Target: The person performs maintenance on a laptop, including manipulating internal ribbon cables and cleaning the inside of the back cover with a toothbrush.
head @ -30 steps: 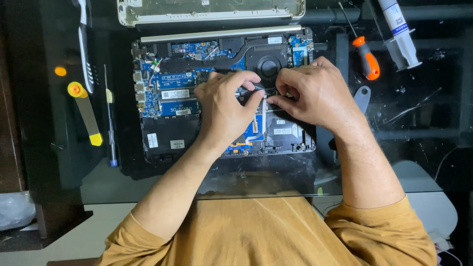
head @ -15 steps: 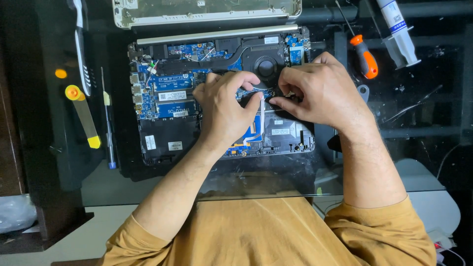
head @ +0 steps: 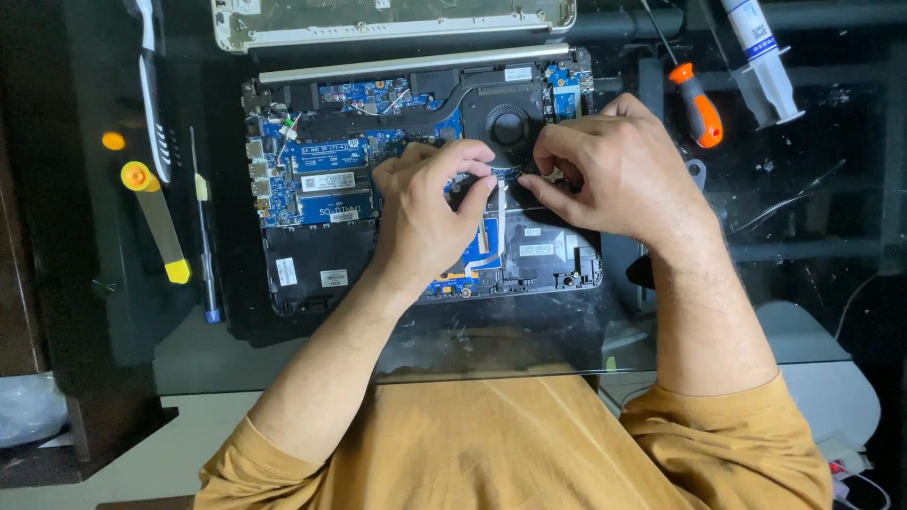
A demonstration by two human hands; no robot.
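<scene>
An opened laptop [head: 321, 255] lies bottom-up on a glass table, its blue circuit board, memory sticks and round black fan [head: 508, 125] exposed. My left hand [head: 430, 212] rests on the middle of the board, thumb and forefinger pinching at a small part just below the fan. My right hand [head: 614, 170] meets it from the right, its fingertips pinched on the same small spot. What the fingers grip is too small and hidden to name.
The removed bottom cover [head: 392, 19] lies behind the laptop. An orange-handled screwdriver [head: 697, 102] and a syringe tube [head: 761, 57] lie at the right. A thin blue screwdriver [head: 203, 236], a yellow-ended tool [head: 156, 222] and a black-and-white tool [head: 151, 94] lie at the left.
Both hands stay pinched at the same spot below the fan; fingers shift only slightly. The view has drifted a little.
</scene>
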